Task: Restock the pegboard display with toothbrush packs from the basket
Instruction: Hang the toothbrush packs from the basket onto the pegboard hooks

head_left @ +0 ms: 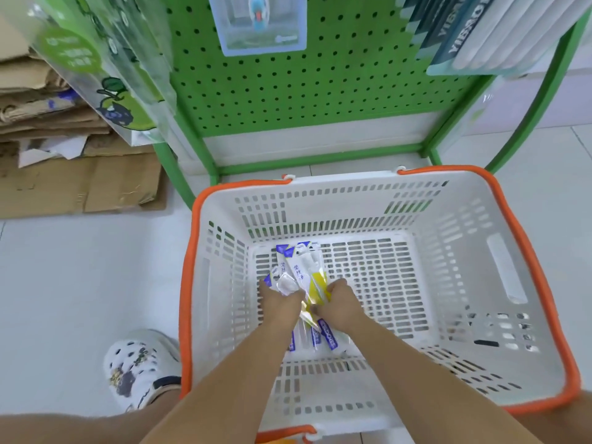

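Fingertips of both hands [312, 302] hidden among toothbrush packs [302, 272]; hanging packets [499, 30] cropped at top edge.

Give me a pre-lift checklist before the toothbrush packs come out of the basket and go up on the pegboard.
1. Left hand on the toothbrush packs: ok, fingers curl round them.
2. Right hand on the same bundle: ok.
3. All packs gathered: not ok, loose packs lie under the wrists.
4. Path out of the basket: ok, open top.
5. Free space on the pegboard: ok, bare holes.
6. Free hook there: cannot tell.
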